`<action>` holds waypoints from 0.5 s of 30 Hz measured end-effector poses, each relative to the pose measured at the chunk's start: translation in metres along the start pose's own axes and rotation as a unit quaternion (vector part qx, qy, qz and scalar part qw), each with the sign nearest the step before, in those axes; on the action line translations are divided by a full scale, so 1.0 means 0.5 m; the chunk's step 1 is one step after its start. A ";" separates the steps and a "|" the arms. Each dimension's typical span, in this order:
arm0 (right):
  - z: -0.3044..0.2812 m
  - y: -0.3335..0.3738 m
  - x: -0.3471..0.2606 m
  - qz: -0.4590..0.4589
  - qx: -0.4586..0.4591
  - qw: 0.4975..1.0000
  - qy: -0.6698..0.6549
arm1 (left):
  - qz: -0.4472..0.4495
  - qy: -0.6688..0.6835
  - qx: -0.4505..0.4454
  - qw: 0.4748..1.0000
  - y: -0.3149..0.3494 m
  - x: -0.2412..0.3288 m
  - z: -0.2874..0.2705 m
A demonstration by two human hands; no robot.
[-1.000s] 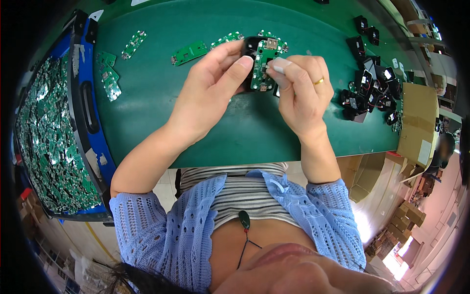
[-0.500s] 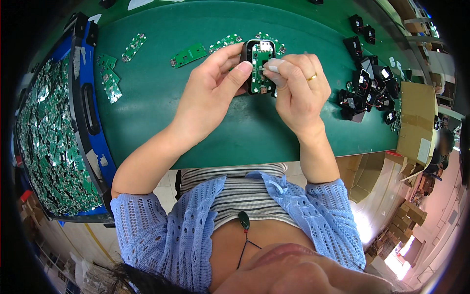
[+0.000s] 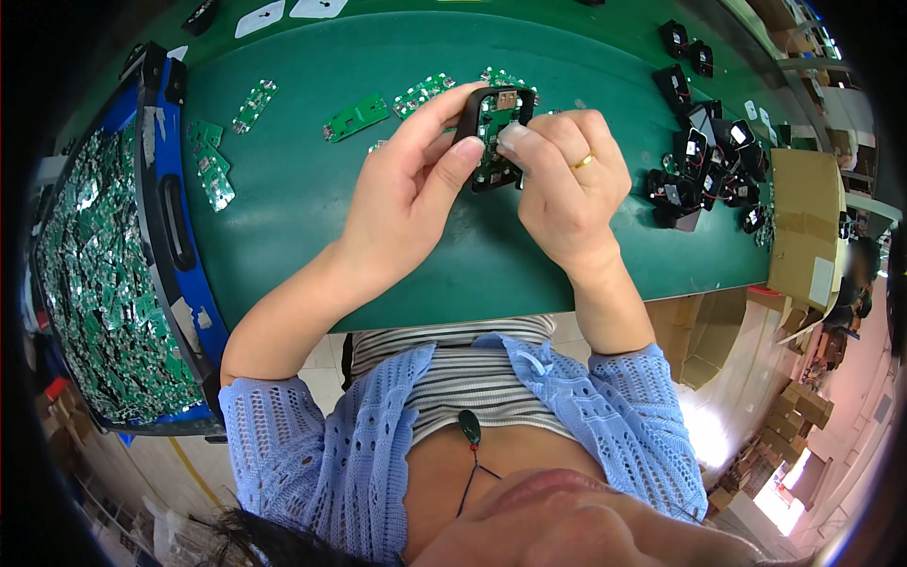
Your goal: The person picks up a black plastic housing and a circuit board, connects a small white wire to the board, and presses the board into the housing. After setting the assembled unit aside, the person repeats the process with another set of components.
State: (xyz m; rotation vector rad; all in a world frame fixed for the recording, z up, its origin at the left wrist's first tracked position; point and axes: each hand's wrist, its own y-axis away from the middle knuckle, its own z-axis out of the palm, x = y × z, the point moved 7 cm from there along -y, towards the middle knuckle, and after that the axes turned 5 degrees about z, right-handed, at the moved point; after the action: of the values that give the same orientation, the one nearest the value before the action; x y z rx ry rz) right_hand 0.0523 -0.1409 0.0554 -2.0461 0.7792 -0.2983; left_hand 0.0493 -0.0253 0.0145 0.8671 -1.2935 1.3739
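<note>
The left hand [image 3: 402, 194] gripped a black case [image 3: 470, 121], thumb against its near side and fingers wrapped around the outer wall. The right hand [image 3: 572, 194] was curled, its fingertips at the green board [image 3: 488, 125] in the case; whether they pinched anything could not be told. The case was held above the table [image 3: 453, 269], open face up.

The board lay within the case rim, so it looked at least partly seated, though the fingers hid whether it was fixed. No cover lay over it. Around the hands, more boards [image 3: 356, 118] lay loose on the table, outside any case, and the bin [image 3: 200, 276] at the left held a large heap [image 3: 104, 274] of them; those seemed not yet dealt with. At the right, a pile [image 3: 699, 156] of black units showed wires.

No brand could be read. The carton [image 3: 806, 213] bore a pale label [image 3: 823, 281], its print too small to make out.
</note>
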 end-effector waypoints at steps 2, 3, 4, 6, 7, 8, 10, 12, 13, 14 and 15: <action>0.000 0.000 -0.001 -0.005 -0.007 1.000 -0.020 | 0.016 -0.029 -0.007 0.999 -0.001 0.003 0.001; 0.003 0.004 0.000 -0.005 -0.006 1.000 -0.019 | 0.004 0.027 0.013 1.000 -0.002 -0.005 -0.002; 0.009 0.009 0.024 0.070 -0.002 0.992 -0.102 | -0.009 0.082 0.033 0.996 -0.004 -0.011 -0.006; 0.028 0.018 0.058 0.271 -0.041 0.912 -0.305 | -0.032 0.072 0.039 0.996 -0.009 -0.010 -0.010; 0.029 0.021 0.056 0.270 -0.039 0.913 -0.304 | -0.056 0.063 0.045 0.995 -0.011 -0.014 -0.014; 0.054 0.040 0.064 0.339 -0.086 0.859 -0.374 | -0.054 0.062 0.043 0.996 -0.015 -0.016 -0.015; 0.081 0.052 0.070 0.404 -0.170 0.783 -0.441 | -0.061 0.059 0.061 0.995 -0.026 -0.026 -0.022; 0.092 0.047 0.081 0.412 -0.164 0.762 -0.472 | -0.051 0.043 0.058 0.996 -0.048 -0.035 -0.025; 0.100 0.047 0.088 0.421 -0.161 0.737 -0.504 | -0.045 0.028 0.059 0.997 -0.061 -0.036 -0.025; 0.106 0.050 0.105 0.462 -0.171 0.701 -0.515 | -0.034 -0.034 0.058 0.997 -0.077 -0.031 -0.026; 0.103 0.034 0.114 0.492 -0.168 0.667 -0.534 | -0.034 -0.033 0.054 0.997 -0.095 -0.028 -0.025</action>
State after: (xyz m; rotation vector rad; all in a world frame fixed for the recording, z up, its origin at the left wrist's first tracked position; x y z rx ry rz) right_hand 0.1139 -0.1491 0.0075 -1.3654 1.0112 1.6162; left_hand 0.0999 -0.0201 0.0105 1.0285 -1.2373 1.3824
